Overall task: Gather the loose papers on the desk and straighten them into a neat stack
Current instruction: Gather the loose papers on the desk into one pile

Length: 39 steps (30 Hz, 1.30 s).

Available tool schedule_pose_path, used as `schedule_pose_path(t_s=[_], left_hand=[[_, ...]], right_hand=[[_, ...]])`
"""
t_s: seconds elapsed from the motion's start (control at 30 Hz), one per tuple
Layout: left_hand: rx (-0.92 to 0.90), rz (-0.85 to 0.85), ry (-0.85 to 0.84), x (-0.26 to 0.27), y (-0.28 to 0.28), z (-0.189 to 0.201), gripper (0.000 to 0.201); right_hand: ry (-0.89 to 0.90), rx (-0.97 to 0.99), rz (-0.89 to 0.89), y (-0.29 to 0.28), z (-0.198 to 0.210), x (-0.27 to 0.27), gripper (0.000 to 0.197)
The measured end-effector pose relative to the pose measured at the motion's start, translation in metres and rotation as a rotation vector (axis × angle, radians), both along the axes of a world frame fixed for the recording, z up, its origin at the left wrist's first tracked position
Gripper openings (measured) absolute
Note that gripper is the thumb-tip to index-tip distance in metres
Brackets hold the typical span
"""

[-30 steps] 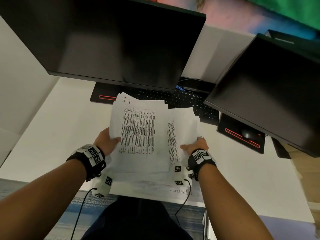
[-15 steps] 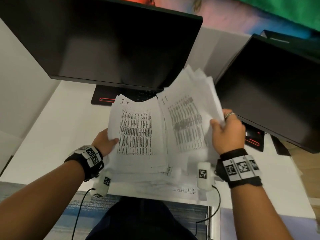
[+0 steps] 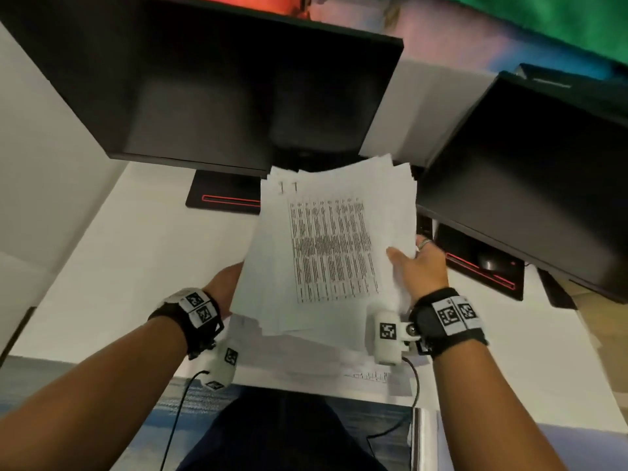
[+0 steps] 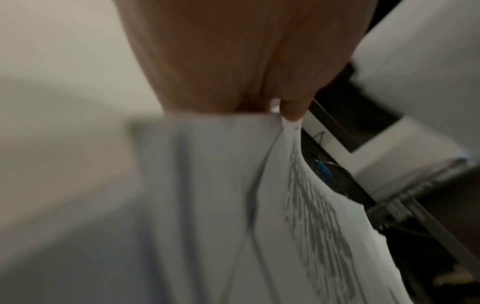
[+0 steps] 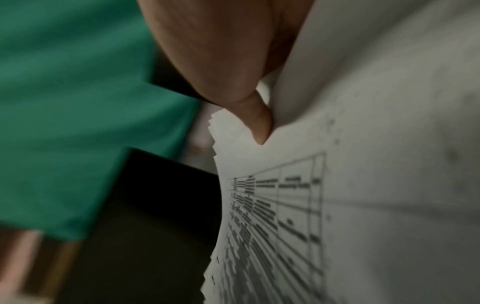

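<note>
A thick pile of white printed sheets [image 3: 326,246] with dark tables of text is lifted above the white desk [image 3: 112,266], its edges uneven and fanned. My left hand [image 3: 226,283] grips the pile's left edge, mostly hidden behind the paper; the left wrist view shows its thumb [image 4: 292,109] on the papers [image 4: 233,205]. My right hand [image 3: 413,263] pinches the right edge, thumb on the top sheet. In the right wrist view that thumb [image 5: 255,125] presses a staggered bundle of sheets [image 5: 337,185]. More papers [image 3: 316,365] lie flat below, at the desk's near edge.
Two black monitors [image 3: 217,86] [image 3: 530,178] hang close over the desk, just beyond the papers. Their black bases with red strips [image 3: 224,198] [image 3: 482,270] stand behind, with a mouse [image 3: 489,263] on the right one. The desk's near edge runs just below my wrists.
My right hand has swung its bundle of sheets leftward onto the sheets held by my left hand, so the two fanned halves now form one pile. The left hand stayed in place.
</note>
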<state>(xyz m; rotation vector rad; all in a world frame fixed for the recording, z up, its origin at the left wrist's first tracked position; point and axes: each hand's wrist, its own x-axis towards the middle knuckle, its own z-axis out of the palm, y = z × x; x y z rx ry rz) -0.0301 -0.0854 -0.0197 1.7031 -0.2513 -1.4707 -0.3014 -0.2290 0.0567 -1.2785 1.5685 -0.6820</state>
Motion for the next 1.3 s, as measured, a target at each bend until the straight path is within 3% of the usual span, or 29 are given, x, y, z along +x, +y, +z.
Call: schedule_pose_path(t_s=[0.07,0.13,0.23,0.3,0.33,0.4,0.47,0.6,0.67,0.8,0.87,0.93,1.07,1.13,1.23,1.3], left_hand=[[0.019,0.051,0.2,0.006,-0.005,-0.007,0.063],[0.018,0.026,0.178,0.004,-0.012,-0.006,0.066],[0.112,-0.248,-0.168,0.002,-0.021,-0.026,0.085],[0.151,-0.39,-0.538,-0.003,-0.024,-0.027,0.064],[0.14,-0.392,-0.635,-0.005,-0.022,-0.022,0.054],[0.04,-0.334,-0.658,-0.008,-0.02,-0.009,0.048],[-0.086,-0.278,-0.635,-0.005,-0.014,0.004,0.044],[-0.313,-0.158,-0.555,0.006,-0.007,0.041,0.036],[-0.404,-0.092,-0.519,0.008,-0.013,0.064,0.035],[-0.578,0.008,-0.518,0.006,-0.025,0.101,0.03],[-0.645,0.02,-0.526,0.007,-0.027,0.104,0.039],[-0.656,-0.019,-0.509,0.007,-0.026,0.096,0.055],[-0.526,-0.047,-0.501,0.002,-0.026,0.065,0.077],[-0.472,-0.012,-0.495,-0.003,-0.028,0.056,0.07],[-0.396,-0.014,-0.601,-0.008,-0.032,0.058,0.04],[-0.419,0.029,-0.575,-0.006,-0.035,0.063,0.024]], right_hand=[[0.093,0.152,0.05,-0.001,-0.04,0.006,0.042],[0.274,0.248,0.161,0.004,-0.072,0.011,0.061],[0.431,0.218,0.319,0.016,-0.095,0.026,0.061],[0.423,0.223,0.333,0.022,-0.101,0.029,0.062],[0.45,0.202,0.328,0.023,-0.104,0.028,0.065],[0.482,0.145,0.308,0.023,-0.108,0.02,0.076],[0.357,0.137,0.243,0.023,-0.106,0.013,0.093],[-0.179,0.167,0.031,0.017,-0.071,0.014,0.112],[-0.361,0.13,-0.018,0.008,-0.042,0.018,0.094],[-0.435,-0.115,-0.005,0.001,0.013,0.023,0.033],[-0.483,-0.215,0.012,0.006,0.027,0.025,0.032],[-0.472,-0.271,0.016,0.011,0.029,0.025,0.043],[-0.366,-0.232,0.066,0.015,0.005,0.028,0.065],[-0.338,-0.133,0.046,0.018,-0.009,0.033,0.061],[-0.284,-0.072,0.022,0.022,-0.013,0.038,0.038],[-0.338,-0.099,-0.015,0.022,-0.004,0.037,0.034]])
